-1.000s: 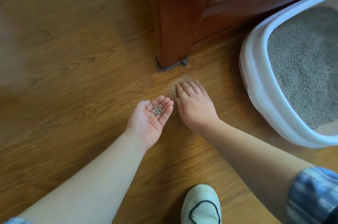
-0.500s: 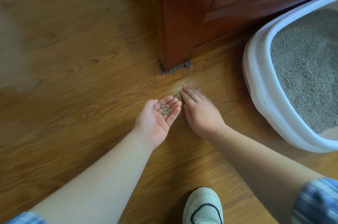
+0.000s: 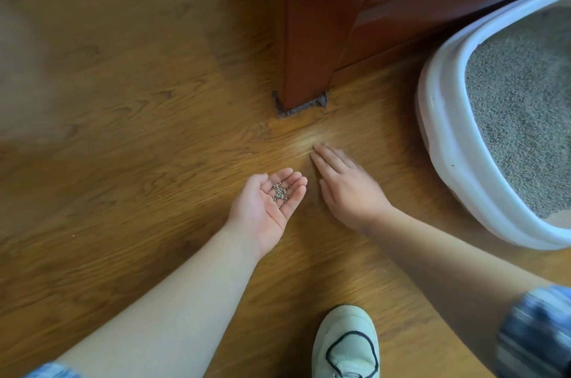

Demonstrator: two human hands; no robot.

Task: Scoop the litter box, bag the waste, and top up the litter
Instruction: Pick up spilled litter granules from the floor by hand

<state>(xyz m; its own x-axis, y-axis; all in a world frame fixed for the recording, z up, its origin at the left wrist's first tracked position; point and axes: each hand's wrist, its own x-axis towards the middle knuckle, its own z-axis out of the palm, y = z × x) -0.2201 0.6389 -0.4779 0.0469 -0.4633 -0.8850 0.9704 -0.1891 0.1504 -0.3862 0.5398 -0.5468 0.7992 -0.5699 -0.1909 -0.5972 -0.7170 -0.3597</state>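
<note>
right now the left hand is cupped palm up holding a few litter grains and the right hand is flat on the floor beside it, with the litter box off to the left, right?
Not quite: the head view shows the litter box to the right. The left hand does cup litter grains palm up, the right hand flat on the floor.

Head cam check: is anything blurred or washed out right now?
Head view: right hand fingertips and plaid sleeve smeared; upper-left floor hazy, washed out; left hand and its litter granules sharp; litter box rim bows.

A home, most likely a living room: wood-grain floor, reddish wooden cabinet on a leg, and a white litter box beside it.
</note>
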